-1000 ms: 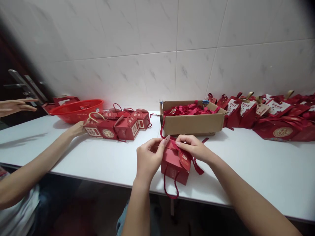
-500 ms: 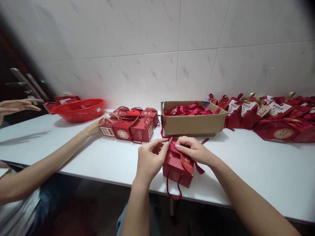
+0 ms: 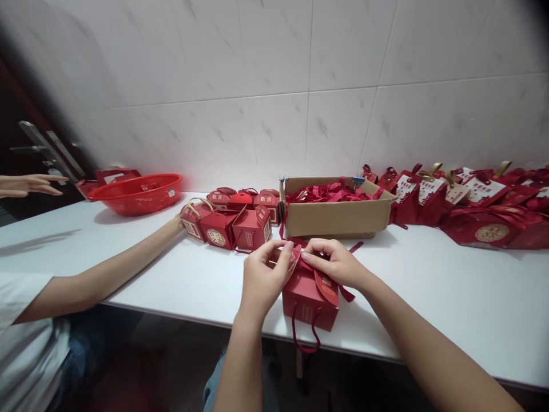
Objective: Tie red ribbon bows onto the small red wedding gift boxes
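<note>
A red gift box (image 3: 309, 303) with a dark red cord handle hanging down its front stands near the table's front edge. My left hand (image 3: 268, 274) pinches the box's top flap at its left side. From the right, my right hand (image 3: 332, 260) has its thumb and fingers closed on the red ribbon across the top, close to my left fingertips. A ribbon end (image 3: 346, 293) sticks out on the right of the box. Just behind my hands is a cardboard box (image 3: 338, 219) holding red ribbons (image 3: 328, 193).
Several red boxes (image 3: 252, 229) stand left of the cardboard box, with another person's hand (image 3: 182, 222) at them. A red basin (image 3: 137, 197) is farther left, near another outstretched hand (image 3: 32, 184). Many red packages (image 3: 491, 229) line the right side. Behind is a tiled wall.
The other person's hand and the group of red boxes have shifted right, towards the cardboard box. At my left fingertips the flap now stands more raised. My hands have barely moved.
</note>
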Tool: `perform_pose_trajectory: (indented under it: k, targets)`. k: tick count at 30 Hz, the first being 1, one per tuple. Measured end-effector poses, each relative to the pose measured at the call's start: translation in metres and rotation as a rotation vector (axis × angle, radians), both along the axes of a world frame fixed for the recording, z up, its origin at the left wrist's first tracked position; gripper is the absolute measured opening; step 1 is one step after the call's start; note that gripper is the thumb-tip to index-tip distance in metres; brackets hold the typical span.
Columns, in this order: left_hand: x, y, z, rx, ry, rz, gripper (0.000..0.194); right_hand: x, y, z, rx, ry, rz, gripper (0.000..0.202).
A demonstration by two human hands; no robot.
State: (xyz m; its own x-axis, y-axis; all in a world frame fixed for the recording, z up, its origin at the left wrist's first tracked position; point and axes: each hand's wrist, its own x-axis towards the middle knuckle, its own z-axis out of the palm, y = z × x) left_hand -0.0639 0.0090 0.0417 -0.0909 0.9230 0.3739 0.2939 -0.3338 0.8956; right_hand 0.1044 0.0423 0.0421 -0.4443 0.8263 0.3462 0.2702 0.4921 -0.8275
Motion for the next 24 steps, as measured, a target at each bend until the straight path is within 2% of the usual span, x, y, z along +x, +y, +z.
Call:
perform_pose_trajectory:
  k: [9, 11, 14, 16, 18, 20, 22, 24]
  targets:
    - [0.003, 0.008, -0.006, -0.085, -0.178, -0.113, 0.028, -0.005, 0.005, -0.007, 0.088, 0.037, -0.039, 0.019]
    - [-0.001, 0.011, -0.006, -0.101, -0.307, -0.127, 0.026, -0.003, 0.007, -0.004, 0.116, 0.136, -0.117, 0.018]
    - [-0.012, 0.017, -0.005, -0.114, -0.625, -0.112, 0.027, 0.012, 0.002, 0.002, 0.103, 0.377, -0.314, 0.016]
    - [-0.022, 0.020, -0.001, -0.108, -0.846, -0.052, 0.027, 0.027, -0.012, 0.001, -0.040, 0.516, -0.342, 0.020]
    - [-0.034, 0.022, 0.004, -0.089, -1.029, 0.034, 0.023, 0.041, -0.033, -0.008, -0.275, 0.572, -0.191, 0.033]
    - [-0.046, 0.022, 0.009, -0.054, -1.157, 0.118, 0.013, 0.049, -0.052, -0.025, -0.570, 0.532, -0.055, 0.042]
    - [-0.055, 0.020, 0.012, -0.005, -1.217, 0.185, 0.010, 0.050, -0.063, -0.044, -0.775, 0.531, -0.051, 0.038]
    - [-0.061, 0.017, 0.013, 0.044, -1.222, 0.237, 0.014, 0.047, -0.065, -0.059, -0.859, 0.593, -0.114, 0.033]
